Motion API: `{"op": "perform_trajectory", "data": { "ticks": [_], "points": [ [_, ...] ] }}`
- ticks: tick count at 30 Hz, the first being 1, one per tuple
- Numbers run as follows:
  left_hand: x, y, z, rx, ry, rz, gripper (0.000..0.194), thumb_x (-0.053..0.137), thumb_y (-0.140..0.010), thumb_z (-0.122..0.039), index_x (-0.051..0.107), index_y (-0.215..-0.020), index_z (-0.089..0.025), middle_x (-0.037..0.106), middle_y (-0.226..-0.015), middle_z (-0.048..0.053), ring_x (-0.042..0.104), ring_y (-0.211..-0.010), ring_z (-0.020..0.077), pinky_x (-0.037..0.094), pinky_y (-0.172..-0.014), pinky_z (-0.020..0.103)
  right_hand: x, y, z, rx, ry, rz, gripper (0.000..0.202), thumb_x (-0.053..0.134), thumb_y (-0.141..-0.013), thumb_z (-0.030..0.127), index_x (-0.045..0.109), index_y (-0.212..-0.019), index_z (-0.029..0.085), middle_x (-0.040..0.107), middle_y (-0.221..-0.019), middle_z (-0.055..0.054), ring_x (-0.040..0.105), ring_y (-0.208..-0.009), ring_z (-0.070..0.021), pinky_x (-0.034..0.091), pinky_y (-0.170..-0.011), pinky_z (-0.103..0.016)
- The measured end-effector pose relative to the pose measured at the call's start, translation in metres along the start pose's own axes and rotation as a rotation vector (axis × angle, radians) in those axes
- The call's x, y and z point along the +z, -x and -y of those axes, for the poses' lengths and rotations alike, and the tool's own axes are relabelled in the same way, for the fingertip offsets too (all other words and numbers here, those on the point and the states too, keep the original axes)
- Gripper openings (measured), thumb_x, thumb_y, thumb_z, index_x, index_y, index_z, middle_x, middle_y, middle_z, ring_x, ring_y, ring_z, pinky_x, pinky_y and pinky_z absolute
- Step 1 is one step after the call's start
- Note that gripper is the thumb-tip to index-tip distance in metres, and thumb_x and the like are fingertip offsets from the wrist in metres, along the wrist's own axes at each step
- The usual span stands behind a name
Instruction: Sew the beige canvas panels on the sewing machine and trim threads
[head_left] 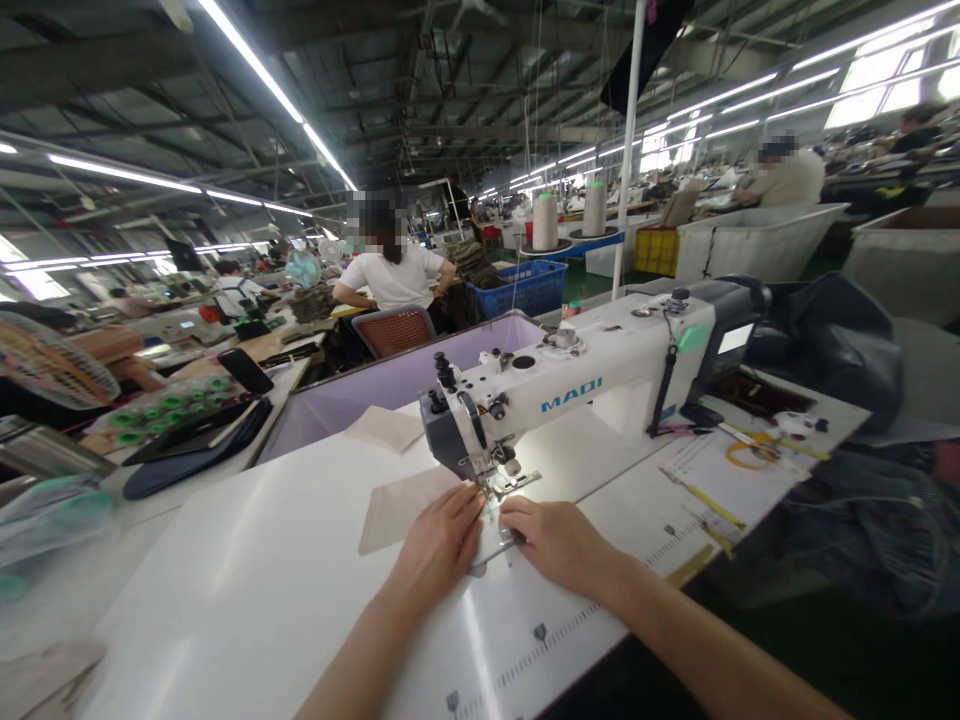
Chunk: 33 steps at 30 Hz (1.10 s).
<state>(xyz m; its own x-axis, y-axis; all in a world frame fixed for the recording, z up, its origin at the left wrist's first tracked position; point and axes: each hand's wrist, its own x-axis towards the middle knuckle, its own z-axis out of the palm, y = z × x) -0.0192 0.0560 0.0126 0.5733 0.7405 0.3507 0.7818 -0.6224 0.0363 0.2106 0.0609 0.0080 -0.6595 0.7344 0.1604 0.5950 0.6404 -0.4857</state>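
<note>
A white sewing machine [592, 375] with blue lettering stands on a white table, its lit needle area just beyond my fingertips. My left hand [442, 530] lies flat at the left of the presser foot, fingers stretched over the edge of a beige fabric piece [394, 510]. On the other side, my right hand [555, 540] rests by the needle plate [495, 525] with its fingers bent inward. Something small and dark shows under those fingertips, too little to name. Behind the left hand lies another beige fabric piece [386, 428], flat on the table.
A lilac-lined bin [322, 410] borders the table's far side. Scissors, yellow tape and a paper sheet [705, 465] lie at the right. Thread cones [545, 222] stand behind the machine. A co-worker in a white shirt [390, 275] sits ahead, and a fan [52, 365] is at left.
</note>
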Motion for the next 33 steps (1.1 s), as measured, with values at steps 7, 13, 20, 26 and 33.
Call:
{"op": "perform_trajectory", "data": {
  "ticks": [7, 13, 20, 26, 33],
  "points": [
    [0.000, -0.001, 0.000, 0.003, 0.003, 0.013, 0.034, 0.044, -0.099, -0.021, 0.063, -0.127, -0.018, 0.069, -0.127, 0.010, 0.062, -0.123, 0.0243, 0.053, -0.106, 0.042, -0.001, 0.000, 0.001, 0.018, -0.010, 0.012, 0.029, 0.050, -0.095, 0.018, 0.066, -0.118, 0.026, 0.067, -0.123, -0.003, 0.065, -0.106, -0.0199, 0.047, -0.092, -0.029],
    [0.000, -0.002, 0.003, -0.011, -0.023, 0.042, 0.033, 0.046, -0.099, -0.025, 0.064, -0.126, -0.018, 0.068, -0.130, 0.010, 0.062, -0.122, 0.0246, 0.053, -0.105, 0.041, 0.000, -0.001, 0.000, 0.020, -0.014, 0.010, 0.029, 0.050, -0.096, 0.019, 0.066, -0.119, 0.026, 0.067, -0.124, -0.004, 0.065, -0.106, -0.0201, 0.047, -0.092, -0.030],
    [0.003, -0.001, 0.005, -0.036, -0.033, 0.044, 0.034, 0.047, -0.099, -0.026, 0.065, -0.126, -0.017, 0.068, -0.130, 0.011, 0.063, -0.121, 0.0255, 0.054, -0.104, 0.041, -0.003, 0.000, 0.001, 0.026, -0.018, 0.011, 0.030, 0.050, -0.096, 0.019, 0.067, -0.120, 0.026, 0.067, -0.125, -0.003, 0.065, -0.108, -0.0200, 0.047, -0.093, -0.030],
    [0.006, 0.003, 0.006, -0.088, -0.033, 0.033, 0.035, 0.046, -0.100, -0.029, 0.064, -0.128, -0.018, 0.066, -0.132, 0.011, 0.061, -0.123, 0.0266, 0.052, -0.104, 0.046, -0.003, 0.000, 0.002, 0.023, -0.029, 0.002, 0.030, 0.051, -0.095, 0.018, 0.066, -0.120, 0.026, 0.067, -0.125, -0.003, 0.065, -0.108, -0.0200, 0.047, -0.094, -0.030],
    [-0.011, 0.002, -0.017, -0.201, -0.050, 0.141, 0.026, 0.052, -0.097, -0.025, 0.066, -0.119, -0.019, 0.070, -0.120, 0.010, 0.064, -0.109, 0.0279, 0.056, -0.091, 0.045, 0.001, 0.007, -0.001, 0.031, -0.047, -0.030, 0.030, 0.051, -0.094, 0.018, 0.066, -0.119, 0.025, 0.066, -0.128, -0.003, 0.065, -0.108, -0.0207, 0.048, -0.092, -0.030]
  ]
}}
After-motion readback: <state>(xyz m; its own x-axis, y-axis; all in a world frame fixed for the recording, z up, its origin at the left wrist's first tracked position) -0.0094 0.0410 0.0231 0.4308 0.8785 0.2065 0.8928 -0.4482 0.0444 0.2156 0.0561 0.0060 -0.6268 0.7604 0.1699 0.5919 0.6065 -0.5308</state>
